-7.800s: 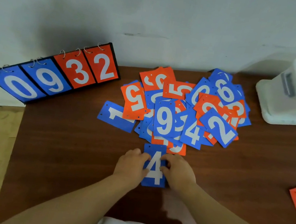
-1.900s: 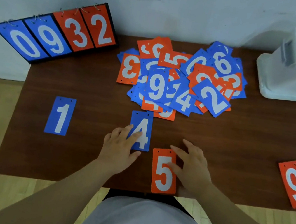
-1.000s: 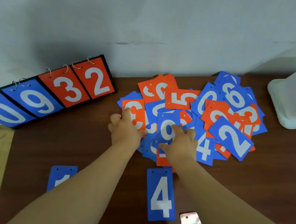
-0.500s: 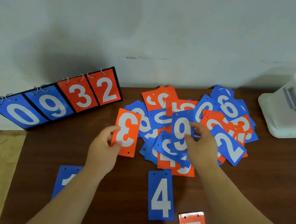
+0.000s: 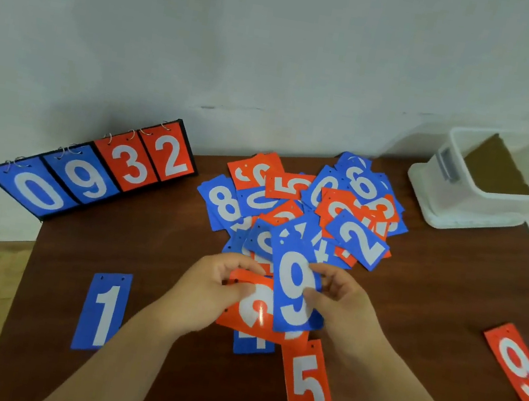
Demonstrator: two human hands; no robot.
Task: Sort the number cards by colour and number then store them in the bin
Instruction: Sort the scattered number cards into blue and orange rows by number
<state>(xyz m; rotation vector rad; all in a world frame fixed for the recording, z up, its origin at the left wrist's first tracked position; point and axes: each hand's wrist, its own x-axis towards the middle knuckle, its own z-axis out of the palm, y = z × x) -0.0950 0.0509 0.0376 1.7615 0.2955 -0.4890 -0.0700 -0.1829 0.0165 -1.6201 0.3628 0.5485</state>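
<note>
While left hand [image 5: 201, 296] tight on one orange card [image 5: 254, 309]; right hand [image 5: 347, 314] tight on one blue 9 [image 5: 294, 286]

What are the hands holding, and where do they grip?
The left hand pinches an orange card by its left edge; the right hand pinches the blue 9 card by its right edge.

Both bare forearms reach forward, hands close together. The left hand [image 5: 207, 290] pinches a flat orange number card [image 5: 252, 312] between thumb and fingers; the right hand [image 5: 346, 308] pinches a flat blue 9 card [image 5: 294, 285] likewise.
</note>
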